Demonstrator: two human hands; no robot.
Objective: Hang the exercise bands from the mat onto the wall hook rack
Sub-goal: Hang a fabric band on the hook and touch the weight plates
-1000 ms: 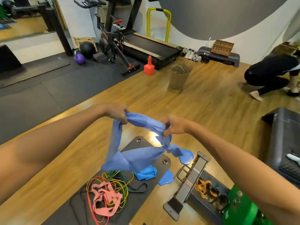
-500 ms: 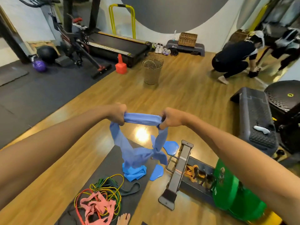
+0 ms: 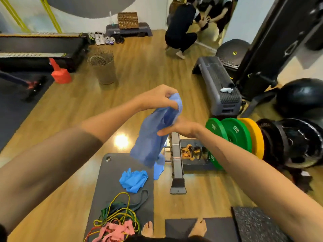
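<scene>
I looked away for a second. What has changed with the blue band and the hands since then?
The left hand has raised its end of the blue band above the right hand, so the band hangs gathered instead of stretched level. Both hands keep their grip. The other bands stay on the mat.

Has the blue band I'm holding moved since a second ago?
Yes. The blue band has lifted clear of the mat, where its lower end rested before.

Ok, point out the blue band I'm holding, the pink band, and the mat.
blue band [image 3: 150, 137], head view, middle of the hanging fabric.
pink band [image 3: 113, 232], head view, centre of the crumpled pile.
mat [image 3: 111, 173], head view, bare patch near its far end.
</scene>
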